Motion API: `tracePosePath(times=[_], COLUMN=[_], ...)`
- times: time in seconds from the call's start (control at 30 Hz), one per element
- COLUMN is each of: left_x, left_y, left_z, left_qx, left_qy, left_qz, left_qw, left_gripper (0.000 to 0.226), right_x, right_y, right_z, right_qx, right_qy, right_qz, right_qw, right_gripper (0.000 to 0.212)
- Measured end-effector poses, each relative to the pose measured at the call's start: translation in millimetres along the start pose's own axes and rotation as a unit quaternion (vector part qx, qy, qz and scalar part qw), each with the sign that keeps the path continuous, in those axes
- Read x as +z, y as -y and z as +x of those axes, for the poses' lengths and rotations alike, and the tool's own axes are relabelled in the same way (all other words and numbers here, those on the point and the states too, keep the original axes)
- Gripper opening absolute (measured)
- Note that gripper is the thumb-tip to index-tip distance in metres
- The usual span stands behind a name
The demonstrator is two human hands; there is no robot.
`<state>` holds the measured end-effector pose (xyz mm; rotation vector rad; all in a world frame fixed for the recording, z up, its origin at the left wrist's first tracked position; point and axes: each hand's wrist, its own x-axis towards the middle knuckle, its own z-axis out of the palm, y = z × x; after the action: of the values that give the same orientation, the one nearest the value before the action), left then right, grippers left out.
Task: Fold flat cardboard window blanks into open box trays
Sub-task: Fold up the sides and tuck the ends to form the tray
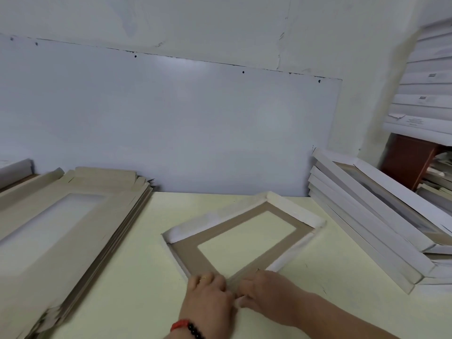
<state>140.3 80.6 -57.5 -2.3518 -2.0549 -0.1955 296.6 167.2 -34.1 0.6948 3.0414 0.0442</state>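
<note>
Pale desk (117, 277) against a white wall. Far left, stack of flat blanks (73, 216), unfolded. Centre, tray (234, 231) lies diamond-wise, long axis running near-left to far-right, walls up on the far sides. Left hand (208, 293) and right hand (265, 293) press together on the near corner, apparently the last fold. Right, finished trays (367, 216) piled.
</note>
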Motion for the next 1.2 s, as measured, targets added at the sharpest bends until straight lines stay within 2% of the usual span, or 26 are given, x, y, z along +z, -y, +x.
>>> tracePosePath(times=[0.1, 0.3, 0.47, 0.53, 0.7, 0.87, 1.03, 1.17, 1.2], left_x=[9, 3, -5, -8, -13, -18, -15, -19, -20], left_y=[18, 29, 34, 39, 60, 82, 103, 129, 135], left_z=[3, 5, 4, 2, -1, -2, -7, -11, -12], left_qx=[-0.06, -0.052, -0.05, -0.047, -0.044, -0.051, -0.062, -0.1, -0.108], left_qy=[-0.012, 0.018, 0.048, 0.052, 0.054, 0.043, 0.034, 0.064, 0.072], left_qz=[0.023, 0.045, 0.059, 0.069, 0.089, 0.105, 0.096, 0.07, 0.062], left_qw=[0.998, 0.997, 0.996, 0.995, 0.994, 0.992, 0.993, 0.991, 0.99], left_gripper=[0.042, 0.041, 0.038, 0.037, 0.034, 0.033, 0.038, 0.02, 0.018], right_x=[-1, 6, -4, -3, -2, -5, -1, 3, 5], right_y=[-7, -53, -81, -92, -117, -127, -130, -130, -130], right_z=[3, -23, -51, -60, -85, -105, -125, -145, -148], right_qx=[0.044, 0.139, 0.185, 0.206, 0.259, 0.296, 0.304, 0.309, 0.31], right_qy=[0.022, 0.03, 0.014, 0.015, 0.035, 0.052, 0.045, 0.044, 0.039], right_qz=[0.005, 0.062, 0.092, 0.092, 0.065, 0.014, -0.036, -0.072, -0.073], right_qw=[0.999, 0.988, 0.978, 0.974, 0.963, 0.954, 0.951, 0.947, 0.947], right_gripper=[0.029, 0.011, 0.028, 0.019, 0.011, 0.03, 0.024, 0.012, 0.014])
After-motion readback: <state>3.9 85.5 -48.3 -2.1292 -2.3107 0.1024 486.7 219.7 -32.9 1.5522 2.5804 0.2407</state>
